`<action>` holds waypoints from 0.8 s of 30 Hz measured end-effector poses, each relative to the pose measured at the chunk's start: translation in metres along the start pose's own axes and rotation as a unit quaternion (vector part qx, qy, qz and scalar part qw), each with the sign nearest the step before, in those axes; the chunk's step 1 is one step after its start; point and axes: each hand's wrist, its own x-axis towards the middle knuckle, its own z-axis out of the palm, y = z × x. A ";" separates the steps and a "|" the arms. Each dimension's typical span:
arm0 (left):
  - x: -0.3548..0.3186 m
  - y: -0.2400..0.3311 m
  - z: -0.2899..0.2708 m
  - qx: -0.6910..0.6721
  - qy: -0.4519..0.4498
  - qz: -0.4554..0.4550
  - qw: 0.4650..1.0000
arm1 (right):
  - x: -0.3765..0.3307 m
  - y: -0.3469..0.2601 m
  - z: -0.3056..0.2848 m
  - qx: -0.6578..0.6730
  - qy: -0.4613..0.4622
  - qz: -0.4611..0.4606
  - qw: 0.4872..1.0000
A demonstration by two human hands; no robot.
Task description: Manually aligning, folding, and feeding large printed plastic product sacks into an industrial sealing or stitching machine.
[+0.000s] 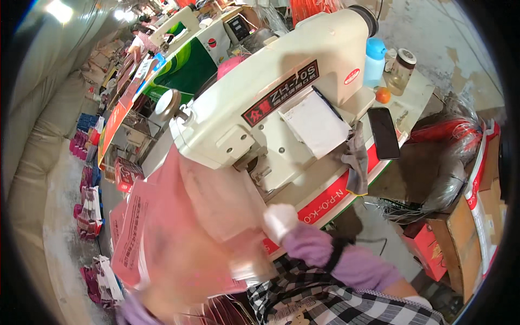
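Note:
A cream industrial sewing machine (254, 92) stands in front of me, its head reaching over the worktable. Beneath its needle end spreads a pink bag (216, 200), smeared by motion toward the lower left. My left hand (181, 273) is over the pink material at the lower left, too blurred to make out its fingers. A purple sleeve covers that forearm. My right hand (280, 221), in a white glove, looks closed at the table's front edge, beside the bag's right edge. What it may hold is hidden. Printed pink bags (132, 233) lie stacked at left.
On the machine bed are a white paper pad (317, 123), a pen, a grey glove (356, 160) and a black phone (383, 132). Behind stand a blue bottle (374, 62), a glass jar (402, 71) and an orange fruit (383, 95). Cardboard boxes (455, 238) sit at right.

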 end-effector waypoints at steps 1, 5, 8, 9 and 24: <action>0.012 0.051 0.092 -0.199 0.165 -0.099 0.961 | 0.026 -0.013 0.008 0.052 0.000 0.022 0.998; -0.011 0.101 0.030 0.057 0.215 0.207 0.953 | 0.073 -0.040 0.033 0.061 0.038 0.190 0.979; 0.028 0.010 -0.039 0.022 0.444 0.473 0.760 | 0.023 -0.009 -0.002 0.074 -0.059 0.115 0.989; 0.084 -0.016 -0.003 -0.227 0.570 0.449 0.649 | 0.009 -0.019 -0.007 0.147 -0.089 0.096 0.981; 0.024 -0.002 0.041 -0.296 0.047 0.428 0.853 | -0.060 0.022 -0.053 0.505 -0.159 0.054 0.847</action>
